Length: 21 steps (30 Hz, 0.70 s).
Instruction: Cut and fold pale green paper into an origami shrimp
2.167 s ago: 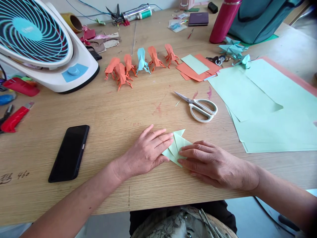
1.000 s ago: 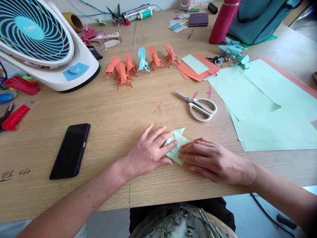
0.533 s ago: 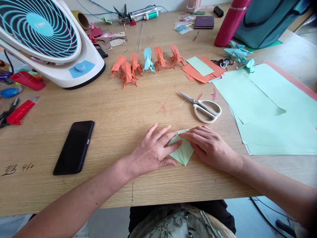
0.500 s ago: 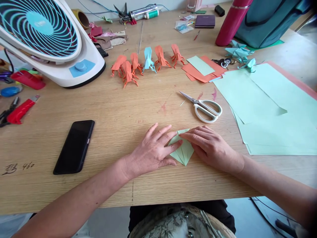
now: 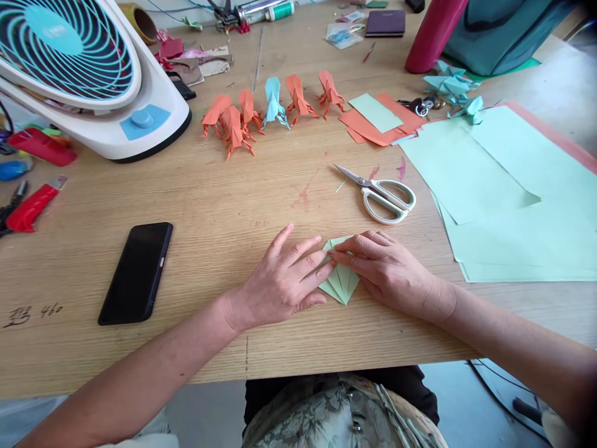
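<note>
A folded light-green paper (image 5: 343, 284) with creases fanning toward its near point lies on the wooden table in front of me. My left hand (image 5: 285, 281) is spread out, its fingertips resting on the paper's left side. From the right, my right hand (image 5: 389, 274) pinches the upper part of the paper between thumb and fingers. The two hands nearly touch at the fingertips, and they cover part of the paper's upper half. Just beyond my right hand lies a pair of scissors (image 5: 383, 194) with white handles, blades pointing up and left.
Orange origami figures (image 5: 236, 129) and a blue one (image 5: 274, 102) stand farther back. A black phone (image 5: 136, 274) lies left, below a white fan (image 5: 153, 118). Large green sheets (image 5: 513, 236) cover the right side, near a pink bottle (image 5: 433, 37) and a teal bag (image 5: 504, 37).
The whole view has shifted slightly. My right fingertips have moved a little left on the paper, closer to my left fingers. The left hand stays spread at the paper's left side.
</note>
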Motion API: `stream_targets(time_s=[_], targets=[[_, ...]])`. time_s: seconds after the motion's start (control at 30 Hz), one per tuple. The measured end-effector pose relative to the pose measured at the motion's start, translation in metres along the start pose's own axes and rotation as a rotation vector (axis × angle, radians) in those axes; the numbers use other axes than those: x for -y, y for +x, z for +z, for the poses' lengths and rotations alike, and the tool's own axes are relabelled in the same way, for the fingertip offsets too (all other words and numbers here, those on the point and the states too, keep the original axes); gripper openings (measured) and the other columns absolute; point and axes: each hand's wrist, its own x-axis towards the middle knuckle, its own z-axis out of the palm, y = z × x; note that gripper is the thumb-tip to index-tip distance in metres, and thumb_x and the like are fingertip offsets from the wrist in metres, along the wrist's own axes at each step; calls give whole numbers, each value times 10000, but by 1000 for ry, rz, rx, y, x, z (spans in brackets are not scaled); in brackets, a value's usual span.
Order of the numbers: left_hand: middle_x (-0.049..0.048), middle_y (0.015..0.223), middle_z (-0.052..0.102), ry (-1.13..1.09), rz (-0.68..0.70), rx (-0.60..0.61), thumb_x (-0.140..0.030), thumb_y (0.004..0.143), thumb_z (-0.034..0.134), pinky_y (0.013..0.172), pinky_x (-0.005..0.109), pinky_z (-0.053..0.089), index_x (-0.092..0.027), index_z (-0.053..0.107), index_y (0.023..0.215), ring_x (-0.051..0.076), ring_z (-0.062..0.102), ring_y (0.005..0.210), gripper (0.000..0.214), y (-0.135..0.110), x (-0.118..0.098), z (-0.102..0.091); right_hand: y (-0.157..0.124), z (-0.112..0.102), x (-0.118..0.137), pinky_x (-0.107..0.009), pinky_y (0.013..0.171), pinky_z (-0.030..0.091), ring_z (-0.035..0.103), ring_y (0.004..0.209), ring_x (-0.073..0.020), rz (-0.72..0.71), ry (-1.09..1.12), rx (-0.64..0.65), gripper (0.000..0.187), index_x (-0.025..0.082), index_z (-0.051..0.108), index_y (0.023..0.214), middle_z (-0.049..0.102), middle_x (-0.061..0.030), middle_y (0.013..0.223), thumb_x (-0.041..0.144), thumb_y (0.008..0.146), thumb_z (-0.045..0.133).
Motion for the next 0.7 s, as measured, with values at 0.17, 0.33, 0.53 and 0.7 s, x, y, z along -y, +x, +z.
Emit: stream_targets(time_s=[0.17, 0.33, 0.53, 0.7], targets=[[118, 1250, 688, 49, -61, -86, -420, 1028, 424, 1192, 620, 217, -114, 582, 1334, 311, 527, 1300, 461, -2, 1, 0, 1, 0, 1, -388, 780, 466, 564, 908, -238, -1, -40, 21, 363, 130, 629, 1234, 667, -132, 1134, 55, 935, 437], [108, 1293, 670, 51, -111, -50, -410, 1026, 421, 1178, 623, 238, -146, 593, 1333, 315, 525, 1301, 439, -2, 3, 2, 0, 1, 1, -391, 786, 468, 564, 906, -243, 0, -34, 21, 331, 95, 622, 1236, 666, -143, 1111, 87, 954, 448], [125, 1398, 599, 120, -132, 37, -519, 1014, 393, 1157, 657, 235, -173, 555, 1376, 352, 480, 1342, 527, 1, 3, -1, 0, 2, 1, -383, 787, 464, 575, 929, -242, -7, -54, 16, 311, 119, 635, 1202, 669, -135, 1129, 93, 965, 436], [128, 1421, 580, 73, -124, 52, -560, 1005, 379, 1176, 633, 225, -157, 560, 1366, 345, 458, 1369, 570, 2, 3, -1, 0, 0, 2, -389, 793, 470, 578, 948, -247, -3, -46, 32, 304, 97, 636, 1199, 667, -148, 1122, 94, 967, 439]])
